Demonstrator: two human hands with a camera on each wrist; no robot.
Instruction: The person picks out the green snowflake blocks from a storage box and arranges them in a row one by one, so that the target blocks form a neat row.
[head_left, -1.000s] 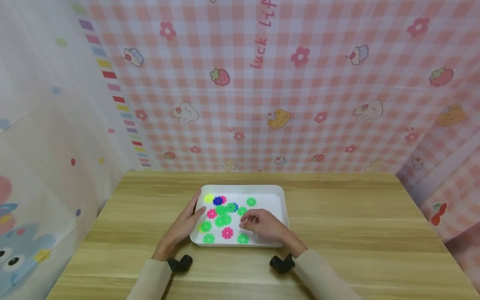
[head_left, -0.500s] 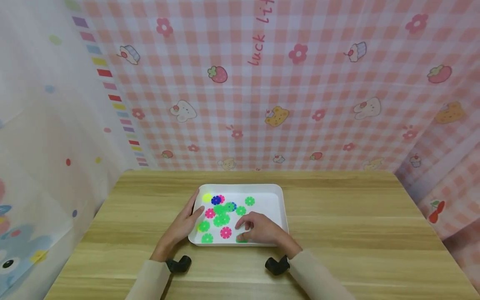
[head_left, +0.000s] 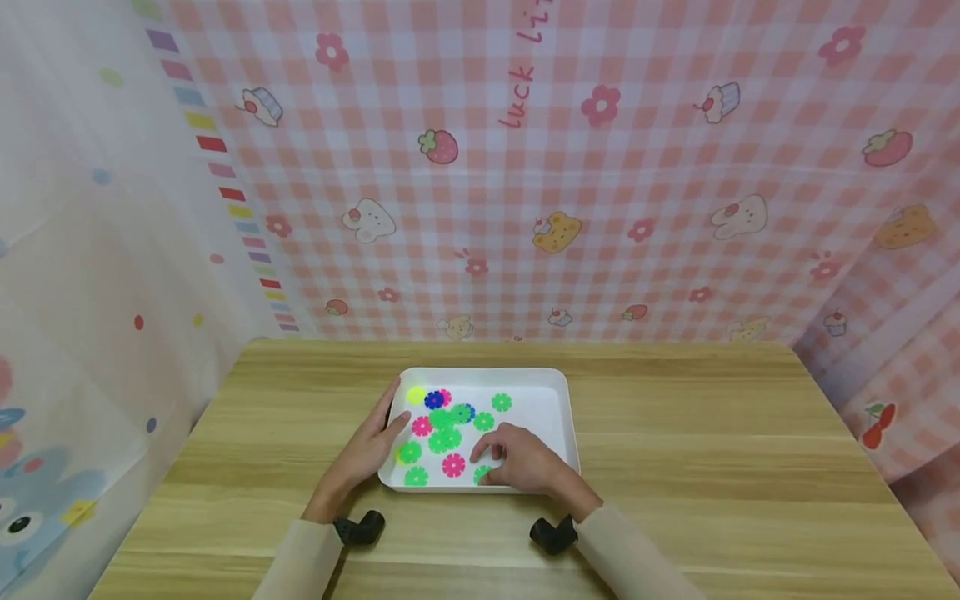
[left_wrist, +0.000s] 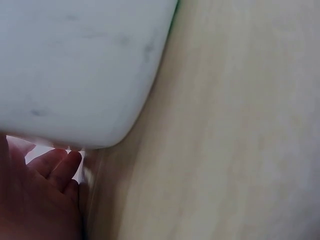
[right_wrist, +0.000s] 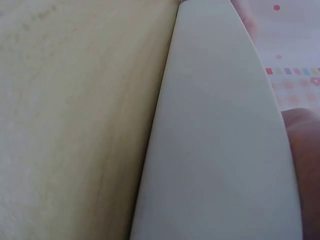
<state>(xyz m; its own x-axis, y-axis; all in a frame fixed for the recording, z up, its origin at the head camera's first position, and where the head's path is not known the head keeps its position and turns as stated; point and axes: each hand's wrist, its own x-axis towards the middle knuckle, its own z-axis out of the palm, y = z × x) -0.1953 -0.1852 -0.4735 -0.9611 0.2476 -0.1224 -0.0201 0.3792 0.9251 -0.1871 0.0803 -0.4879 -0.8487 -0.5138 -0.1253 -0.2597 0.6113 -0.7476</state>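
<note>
A white tray (head_left: 536, 392) lies on the table with notched plastic snowflake discs in it, green, pink, yellow and blue. My left hand (head_left: 367, 450) holds the tray's left side, thumb over the rim and fingers along the outer wall. In the left wrist view, the left fingers (left_wrist: 62, 167) reach along the outside of the tray wall. My right hand (head_left: 521, 458) is over the tray's front right, thumb and index finger spread apart. Its thumb tip is right at a green snowflake disc (head_left: 481, 475), which it partly covers. In the right wrist view the tray wall hides most of this hand.
Green discs overlap in a heap (head_left: 445, 437) left of the tray's middle. A single pink disc (head_left: 453, 465) lies left of the right hand. The wooden table (head_left: 675, 442) runs back to a pink checked cloth (head_left: 660, 192). Black wrist mounts (head_left: 360, 528) sit at both wrists.
My right hand has come down and slightly left, its thumb and index finger parting around the front green disc. My left hand has stayed on the tray.
</note>
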